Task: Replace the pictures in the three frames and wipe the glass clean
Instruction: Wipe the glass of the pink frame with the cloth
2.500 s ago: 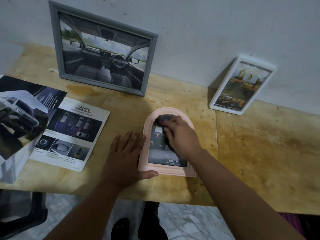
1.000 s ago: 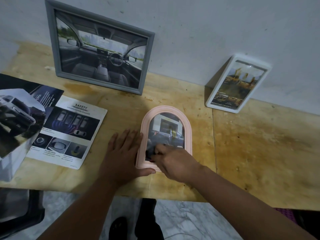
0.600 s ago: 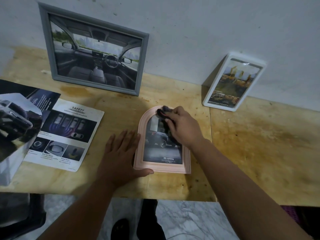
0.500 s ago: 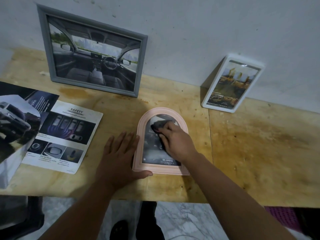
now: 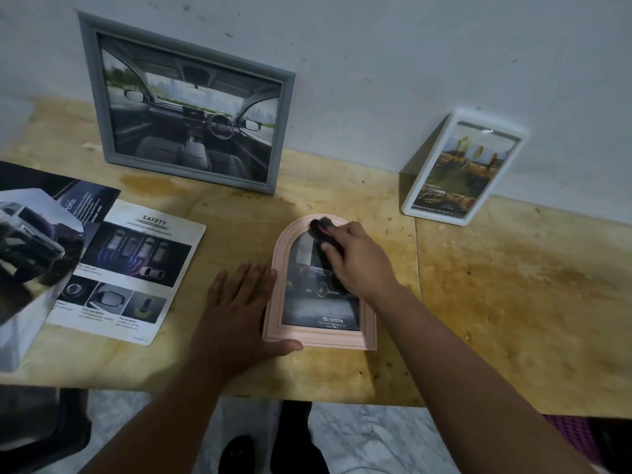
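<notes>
Three frames stood on the table (image 5: pixel 513 302): grey (image 5: pixel 289 131), white (image 5: pixel 424 186), pink (image 5: pixel 278 295). The right hand (image 5: pixel 359 265) gripped a dark cloth (image 5: pixel 321 229) on the pink frame's far glass; the left hand (image 5: pixel 236 313) lay flat, fingers straight, beside it.

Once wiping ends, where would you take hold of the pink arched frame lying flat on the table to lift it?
Probably grip the pink arched frame by its straight bottom edge, coming from the near table edge. It lies flat, glass up, so only the thin rim offers purchase; the left hand already rests against its left side, and the right hand holds a dark cloth over the arch.
</notes>
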The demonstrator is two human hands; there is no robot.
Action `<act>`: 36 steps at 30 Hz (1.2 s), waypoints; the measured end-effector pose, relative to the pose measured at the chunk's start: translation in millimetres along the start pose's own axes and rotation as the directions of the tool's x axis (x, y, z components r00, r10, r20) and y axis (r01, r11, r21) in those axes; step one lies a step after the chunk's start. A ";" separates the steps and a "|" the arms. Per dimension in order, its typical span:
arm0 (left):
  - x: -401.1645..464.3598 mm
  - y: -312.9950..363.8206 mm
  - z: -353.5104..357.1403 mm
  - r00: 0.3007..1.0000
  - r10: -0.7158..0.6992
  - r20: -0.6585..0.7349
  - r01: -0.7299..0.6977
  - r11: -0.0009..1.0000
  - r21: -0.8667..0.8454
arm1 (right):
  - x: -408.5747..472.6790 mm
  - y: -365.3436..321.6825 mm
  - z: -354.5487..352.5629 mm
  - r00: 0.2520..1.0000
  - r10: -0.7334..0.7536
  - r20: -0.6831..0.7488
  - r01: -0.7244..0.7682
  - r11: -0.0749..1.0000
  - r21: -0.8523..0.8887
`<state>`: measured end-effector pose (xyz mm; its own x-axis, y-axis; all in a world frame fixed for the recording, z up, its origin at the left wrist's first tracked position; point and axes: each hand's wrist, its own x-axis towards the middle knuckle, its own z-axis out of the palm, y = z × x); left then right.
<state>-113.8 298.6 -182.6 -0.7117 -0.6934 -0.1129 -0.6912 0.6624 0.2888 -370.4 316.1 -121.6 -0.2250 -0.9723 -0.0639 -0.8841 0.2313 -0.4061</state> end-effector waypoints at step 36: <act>-1.5 1.4 -2.6 0.999 0.025 -0.026 -0.026 1.000 -0.009 | 2.0 -9.7 -37.5 0.830 0.346 0.437 -0.189 0.912 -0.363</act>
<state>-113.3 299.8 -179.5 -0.7255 -0.6835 -0.0807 -0.6716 0.6775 0.2998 -377.6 313.2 -83.6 -0.3132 -0.7425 -0.5921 -0.9130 0.4071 -0.0275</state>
